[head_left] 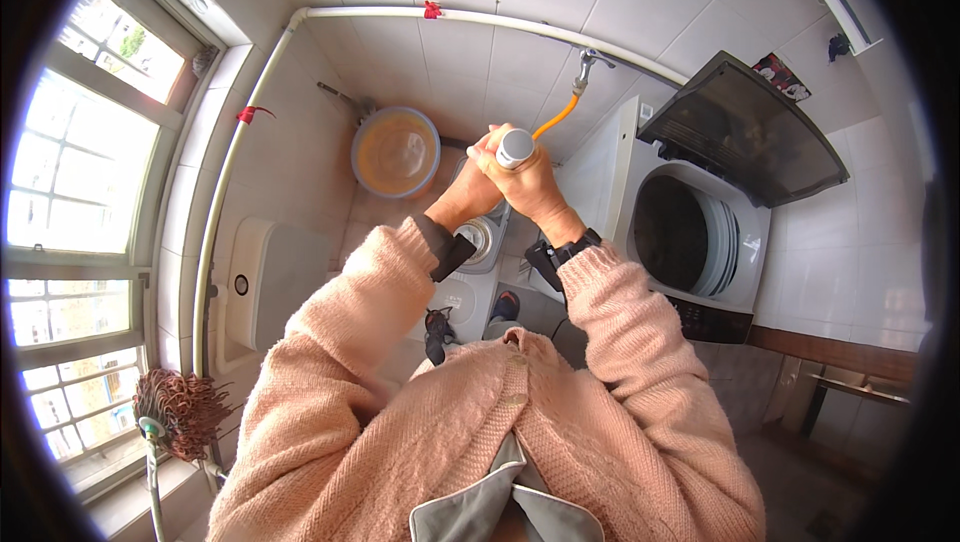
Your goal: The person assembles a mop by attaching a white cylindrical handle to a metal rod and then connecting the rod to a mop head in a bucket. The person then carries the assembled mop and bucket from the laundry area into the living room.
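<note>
I see both hands raised together just above the centre of the view, clasped round a pale grey cylindrical handle end (516, 147), which sits toward twelve o'clock from the chest. My judgement is that the step in hand is gripping and steadying this handle; any next move would call for a firm two-handed hold. The right hand (535, 187) wraps its fingers closed about the handle from four o'clock. The left hand (478, 187) presses in from eight o'clock, fingers curled on it. Both forearms in pink knitted sleeves rise from below, elbows bent. An open top-loading washing machine (690, 232) stands at three o'clock, an orange basin (395, 152) at ten.
</note>
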Motion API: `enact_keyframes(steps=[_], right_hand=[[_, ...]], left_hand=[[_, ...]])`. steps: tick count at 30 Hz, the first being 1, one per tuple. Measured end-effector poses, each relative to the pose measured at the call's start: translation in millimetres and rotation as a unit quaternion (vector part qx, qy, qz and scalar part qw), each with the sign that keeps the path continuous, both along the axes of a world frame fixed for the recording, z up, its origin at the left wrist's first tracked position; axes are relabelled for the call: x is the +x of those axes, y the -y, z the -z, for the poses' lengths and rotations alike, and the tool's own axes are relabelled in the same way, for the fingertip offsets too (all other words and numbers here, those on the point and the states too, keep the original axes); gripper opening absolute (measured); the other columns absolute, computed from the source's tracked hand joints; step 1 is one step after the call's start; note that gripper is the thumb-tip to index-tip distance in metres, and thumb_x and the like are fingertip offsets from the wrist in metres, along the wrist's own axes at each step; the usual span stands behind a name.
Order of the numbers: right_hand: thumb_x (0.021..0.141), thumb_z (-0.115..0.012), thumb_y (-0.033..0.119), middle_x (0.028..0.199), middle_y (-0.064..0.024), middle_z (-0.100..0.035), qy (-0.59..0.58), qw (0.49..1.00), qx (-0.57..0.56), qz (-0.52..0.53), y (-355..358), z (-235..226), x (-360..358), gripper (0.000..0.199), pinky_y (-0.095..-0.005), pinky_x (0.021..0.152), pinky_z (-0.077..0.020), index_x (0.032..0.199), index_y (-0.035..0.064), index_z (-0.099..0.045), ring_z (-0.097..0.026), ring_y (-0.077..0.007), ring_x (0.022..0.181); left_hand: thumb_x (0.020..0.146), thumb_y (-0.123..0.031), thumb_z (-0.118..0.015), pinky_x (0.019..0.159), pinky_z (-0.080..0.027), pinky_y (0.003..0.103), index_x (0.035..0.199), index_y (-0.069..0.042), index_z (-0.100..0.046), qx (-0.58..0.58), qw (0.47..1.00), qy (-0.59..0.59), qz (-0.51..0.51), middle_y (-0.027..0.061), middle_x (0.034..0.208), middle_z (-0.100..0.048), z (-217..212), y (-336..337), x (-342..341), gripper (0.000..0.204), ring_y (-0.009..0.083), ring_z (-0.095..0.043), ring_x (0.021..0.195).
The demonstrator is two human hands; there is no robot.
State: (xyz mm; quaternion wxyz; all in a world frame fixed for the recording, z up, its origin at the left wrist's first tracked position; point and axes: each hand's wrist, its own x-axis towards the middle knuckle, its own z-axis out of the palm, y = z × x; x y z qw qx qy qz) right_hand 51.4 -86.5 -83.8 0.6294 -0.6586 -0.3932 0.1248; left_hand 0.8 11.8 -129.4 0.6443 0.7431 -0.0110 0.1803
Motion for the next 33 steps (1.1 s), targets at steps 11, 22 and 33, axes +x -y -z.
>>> enact_keyframes(steps=[11, 22, 33], right_hand=[[0.083, -0.074, 0.014, 0.09, -0.0064, -0.067, 0.025, 0.977, -0.207, -0.052, 7.6, 32.9, 8.3, 0.016, -0.0328, 0.08, -0.0508, 0.084, 0.0047, -0.062, -0.064, -0.0188, 0.084], [0.081, -0.073, 0.003, 0.077, -0.0026, -0.065, 0.11, 0.986, 0.078, -0.1, 28.6, -148.8, -17.6, 0.01, -0.0419, 0.096, -0.0497, 0.079, 0.0037, -0.064, -0.066, -0.0178, 0.081], [0.084, -0.075, 0.014, 0.07, -0.0076, -0.061, 0.053, 0.997, 0.052, 0.023, -0.9, -31.1, -3.4, 0.022, -0.0322, 0.061, -0.0486, 0.079, 0.0019, -0.057, -0.056, -0.0153, 0.063]], left_hand=[[0.085, -0.007, -0.067, 0.089, -0.051, 0.04, 0.112, -0.009, -0.062, 0.158, 0.978, -0.137, 0.001, 0.01, 0.11, -0.066, 56.8, -8.5, -8.1, 0.027, 0.0232, -0.062, 0.107], [0.084, 0.003, -0.06, 0.089, -0.048, 0.037, 0.116, -0.002, -0.054, 0.012, 0.996, 0.084, 0.028, 0.0126, 0.109, -0.057, -163.8, 24.6, -50.3, 0.033, 0.0263, -0.056, 0.103], [0.084, -0.001, -0.062, 0.083, -0.047, 0.034, 0.102, -0.003, -0.053, 0.009, 0.999, 0.024, 0.025, 0.0094, 0.097, -0.054, -57.4, 8.1, -14.9, 0.021, 0.0243, -0.053, 0.09]])
